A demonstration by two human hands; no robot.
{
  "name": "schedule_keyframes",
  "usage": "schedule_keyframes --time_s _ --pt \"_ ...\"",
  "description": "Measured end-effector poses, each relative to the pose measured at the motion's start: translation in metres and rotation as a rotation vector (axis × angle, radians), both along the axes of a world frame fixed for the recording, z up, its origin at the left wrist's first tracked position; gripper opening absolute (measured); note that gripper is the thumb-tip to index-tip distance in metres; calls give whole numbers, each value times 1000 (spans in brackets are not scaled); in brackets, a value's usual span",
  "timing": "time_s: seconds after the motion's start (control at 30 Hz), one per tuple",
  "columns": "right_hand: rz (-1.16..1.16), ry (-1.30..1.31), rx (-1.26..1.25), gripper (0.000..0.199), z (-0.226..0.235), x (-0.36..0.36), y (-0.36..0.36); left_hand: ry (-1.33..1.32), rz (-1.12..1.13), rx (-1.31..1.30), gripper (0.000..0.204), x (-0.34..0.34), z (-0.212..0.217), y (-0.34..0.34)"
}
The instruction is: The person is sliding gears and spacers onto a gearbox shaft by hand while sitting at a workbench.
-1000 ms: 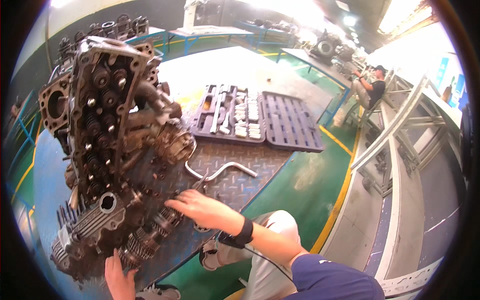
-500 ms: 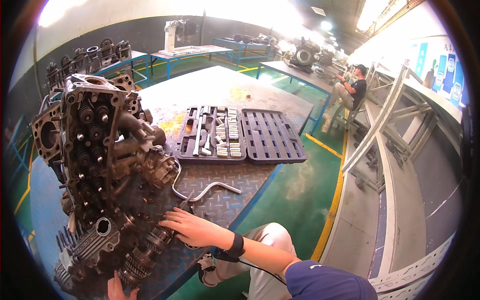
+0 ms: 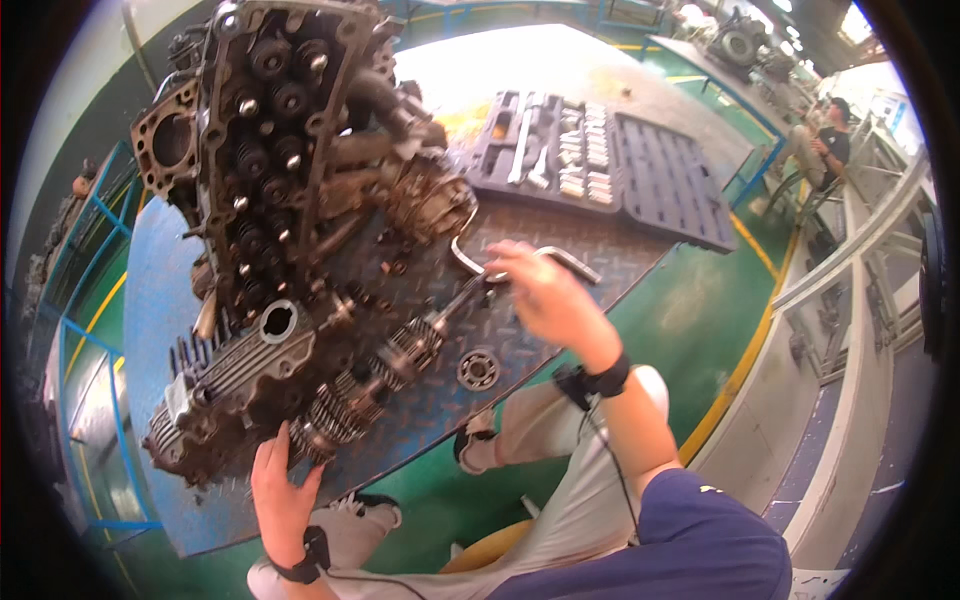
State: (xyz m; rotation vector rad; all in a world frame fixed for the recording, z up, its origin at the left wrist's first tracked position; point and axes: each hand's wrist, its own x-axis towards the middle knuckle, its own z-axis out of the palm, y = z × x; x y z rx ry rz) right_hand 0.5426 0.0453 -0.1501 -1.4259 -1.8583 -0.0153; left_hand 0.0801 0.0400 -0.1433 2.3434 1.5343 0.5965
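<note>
A gear shaft [image 3: 375, 385] with several toothed gears lies slantwise on the metal-topped table, beside a ribbed grey housing [image 3: 250, 375]. My left hand [image 3: 280, 490] is closed round its near end, thumb and fingers on either side of the last gear. At the thin far end, my right hand [image 3: 550, 305] has its fingers curled at the shaft's tip; the fingertips partly hide the contact. Just past them lies a bent metal bar [image 3: 570, 263]. A round ball bearing [image 3: 478, 370] rests flat on the table to the right of the gears.
A large engine block [image 3: 270, 150] stands at the left behind the housing. Farther back lies an opened socket set case [image 3: 545, 150] with its lid [image 3: 675, 180] folded right. The table's blue edge [image 3: 590, 325] runs along my right side. A seated person [image 3: 825, 145] is at the far right.
The view has shifted, so the bench appears higher and farther right. My right hand has moved off the gears to the shaft's thin tip, uncovering the bearing. My left hand stays at the near end.
</note>
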Motion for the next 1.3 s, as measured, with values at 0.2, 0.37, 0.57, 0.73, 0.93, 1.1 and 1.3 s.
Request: schedule_keyframes --time_s 0.2,0.37,0.57,0.73,0.93,1.1,1.3 --pt "-39 66 -50 36 -10 19 -3 47 25 13 82 -12 -2 -4" --pt "74 18 -219 32 -7 1 -13 49 60 -3 78 -16 1 -6" --pt "188 -231 -386 68 -5 -45 -30 31 68 -17 77 -14 3 -7" --pt "195 -256 -329 53 -16 -63 -26 56 57 7 77 -13 3 -8" --pt "253 -170 -283 44 -12 -60 -23 -10 55 -36 76 -16 6 -7" --pt "67 -10 -168 47 20 -16 -26 -61 47 -74 75 -21 7 -7" --pt "-47 -34 -139 47 20 12 -29 -12 42 -17 74 -18 5 -6"
